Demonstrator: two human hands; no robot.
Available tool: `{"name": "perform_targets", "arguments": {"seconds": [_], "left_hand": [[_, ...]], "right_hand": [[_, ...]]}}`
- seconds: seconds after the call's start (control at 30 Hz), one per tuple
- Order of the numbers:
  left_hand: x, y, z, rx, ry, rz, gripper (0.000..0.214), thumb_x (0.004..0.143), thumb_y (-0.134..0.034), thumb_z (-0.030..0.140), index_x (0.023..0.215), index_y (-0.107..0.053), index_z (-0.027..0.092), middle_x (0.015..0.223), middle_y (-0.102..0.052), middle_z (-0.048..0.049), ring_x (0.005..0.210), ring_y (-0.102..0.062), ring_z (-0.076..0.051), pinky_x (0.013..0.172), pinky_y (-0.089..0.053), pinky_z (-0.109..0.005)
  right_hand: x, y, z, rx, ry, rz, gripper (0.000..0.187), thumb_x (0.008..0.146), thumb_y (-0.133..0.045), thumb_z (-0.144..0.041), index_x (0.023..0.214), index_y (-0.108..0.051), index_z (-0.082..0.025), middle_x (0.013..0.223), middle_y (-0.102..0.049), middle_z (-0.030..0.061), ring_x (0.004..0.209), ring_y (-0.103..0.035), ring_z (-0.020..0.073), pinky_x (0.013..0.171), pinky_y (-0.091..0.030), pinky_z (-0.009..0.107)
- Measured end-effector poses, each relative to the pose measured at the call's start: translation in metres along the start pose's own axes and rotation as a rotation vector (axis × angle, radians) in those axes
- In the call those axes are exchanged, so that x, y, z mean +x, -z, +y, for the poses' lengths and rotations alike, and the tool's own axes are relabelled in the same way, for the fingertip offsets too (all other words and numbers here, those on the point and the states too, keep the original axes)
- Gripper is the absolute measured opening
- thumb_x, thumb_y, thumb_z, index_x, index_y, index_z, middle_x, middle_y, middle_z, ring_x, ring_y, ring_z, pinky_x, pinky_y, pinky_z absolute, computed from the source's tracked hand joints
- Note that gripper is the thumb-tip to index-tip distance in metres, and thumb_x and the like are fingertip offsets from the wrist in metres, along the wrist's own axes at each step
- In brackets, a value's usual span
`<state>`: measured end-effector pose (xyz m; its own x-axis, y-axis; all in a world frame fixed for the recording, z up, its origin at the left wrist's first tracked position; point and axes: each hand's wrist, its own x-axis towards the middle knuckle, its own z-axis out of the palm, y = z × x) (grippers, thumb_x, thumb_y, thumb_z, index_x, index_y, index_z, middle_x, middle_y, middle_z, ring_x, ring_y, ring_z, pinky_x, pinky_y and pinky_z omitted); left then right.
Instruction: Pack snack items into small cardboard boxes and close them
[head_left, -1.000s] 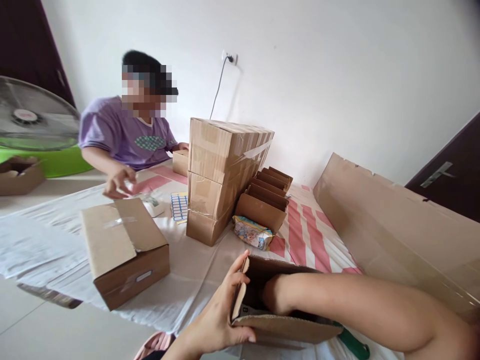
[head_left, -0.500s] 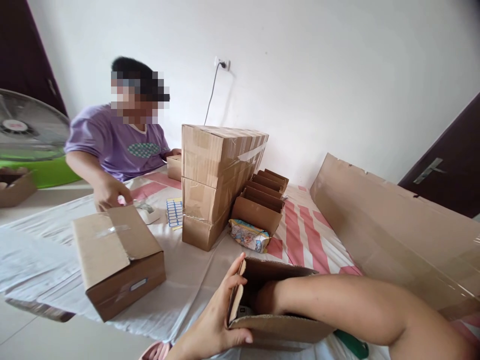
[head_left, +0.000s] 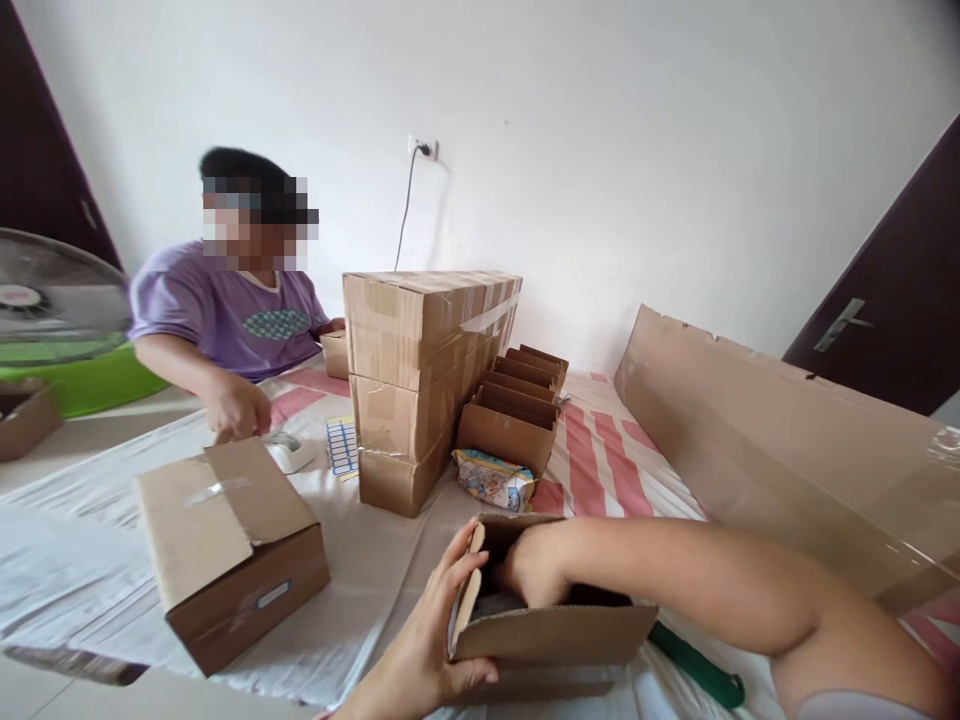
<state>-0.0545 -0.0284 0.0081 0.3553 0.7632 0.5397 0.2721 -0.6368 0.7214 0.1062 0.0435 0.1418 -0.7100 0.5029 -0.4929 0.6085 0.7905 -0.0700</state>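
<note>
An open cardboard box (head_left: 562, 640) sits before me at the table's front edge. My left hand (head_left: 442, 620) grips its left end, the thumb on the near side and the fingers over the folded flaps. Inside the box is my right hand (head_left: 532, 570); its fingers are hidden below the rim, so what they touch does not show. A green object (head_left: 697, 668), long and narrow, lies at the right of the box. Beyond the box rests a soft printed packet (head_left: 493, 480), leaning on a row of open cardboard boxes (head_left: 506, 435).
Taped cardboard boxes (head_left: 390, 400) are stacked mid-table. At left lies a closed box (head_left: 232, 550), near a label sheet (head_left: 343, 447) and tape dispenser (head_left: 291, 452). A co-worker in purple (head_left: 225, 300) sits behind it. A large cardboard sheet (head_left: 750, 440) stands at right.
My right hand has shifted slightly left and up within the box, and its wrist now shows more. The view has tilted a little. My left hand keeps its hold on the box.
</note>
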Motion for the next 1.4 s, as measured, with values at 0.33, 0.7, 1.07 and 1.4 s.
{"name": "perform_targets", "arguments": {"seconds": [0.33,0.7,1.07,1.4], "left_hand": [[0.027,0.017,-0.031,-0.038,0.054,0.147,0.078,0.081,-0.072,0.037,0.147,-0.031,0.033,0.164,-0.014,-0.0125,0.15,-0.013,-0.036,0.118,-0.017,-0.06],[0.106,0.051,-0.048,-0.131,0.31,0.051,0.113,0.068,-0.079,0.04,0.154,-0.006,0.027,0.153,-0.039,-0.0185,0.14,-0.04,-0.034,0.116,-0.028,-0.055],[0.231,0.024,0.039,0.024,0.247,-0.073,0.091,0.062,-0.082,0.037,0.142,-0.04,0.022,0.139,-0.055,-0.0146,0.106,-0.065,-0.026,0.087,-0.054,-0.038],[0.273,0.006,0.024,0.282,0.198,-0.031,0.06,0.048,-0.083,0.009,0.102,-0.058,0.018,0.085,-0.067,0.0032,0.08,-0.062,-0.017,0.077,-0.049,-0.028]], "right_hand": [[-0.1,0.046,0.078,0.616,0.136,0.486,0.048,0.077,-0.059,-0.04,0.119,-0.062,-0.017,0.105,-0.069,0.0061,0.09,-0.063,0.0211,0.075,-0.048,0.03],[-0.111,-0.005,0.156,0.995,-0.062,1.01,0.052,0.076,-0.064,-0.046,0.118,-0.061,-0.015,0.112,-0.069,0.0095,0.1,-0.065,0.0263,0.085,-0.053,0.039],[-0.086,-0.015,0.165,0.914,-0.024,1.108,0.052,0.073,-0.071,-0.035,0.121,-0.06,-0.017,0.118,-0.068,0.0094,0.107,-0.064,0.0257,0.093,-0.05,0.039],[-0.07,-0.009,0.173,0.772,-0.145,1.193,0.055,0.063,-0.076,-0.017,0.115,-0.063,-0.017,0.114,-0.069,0.0108,0.102,-0.064,0.0271,0.092,-0.048,0.042]]}}
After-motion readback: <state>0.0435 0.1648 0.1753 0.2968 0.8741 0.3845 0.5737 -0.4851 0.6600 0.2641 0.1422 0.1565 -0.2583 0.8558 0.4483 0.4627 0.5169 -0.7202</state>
